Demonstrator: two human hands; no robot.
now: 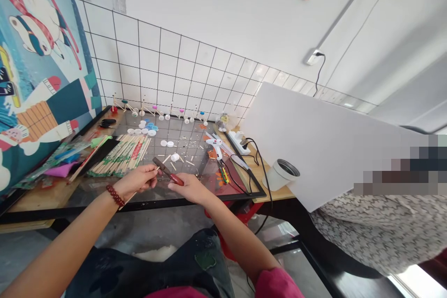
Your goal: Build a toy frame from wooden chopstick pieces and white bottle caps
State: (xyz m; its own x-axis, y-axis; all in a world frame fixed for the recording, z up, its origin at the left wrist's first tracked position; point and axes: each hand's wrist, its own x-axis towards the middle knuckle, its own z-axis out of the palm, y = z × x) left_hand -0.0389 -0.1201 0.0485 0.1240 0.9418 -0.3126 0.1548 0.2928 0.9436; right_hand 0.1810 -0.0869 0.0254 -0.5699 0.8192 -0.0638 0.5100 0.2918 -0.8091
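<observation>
My left hand (141,179) is closed around a thin wooden stick (127,201), which runs down past the beaded bracelet. My right hand (191,188) grips a cutting tool by its red-brown handle (177,179). Its dark metal head (161,166) meets the stick near my left fingertips; its exact kind is unclear. Beyond my left hand lies a thick row of wooden chopsticks (120,156) in printed paper sleeves. Ahead of the tool are a white bottle cap (175,157) and short cut stick pieces (189,163).
A white glue gun (214,145) and a yellow-green tool (223,174) lie to the right, near a power strip (239,142) and a white bin (281,174). Small stick-and-cap figures (161,114) line the back below the wire grid (171,65). Another person's patterned sleeve (380,228) is at far right.
</observation>
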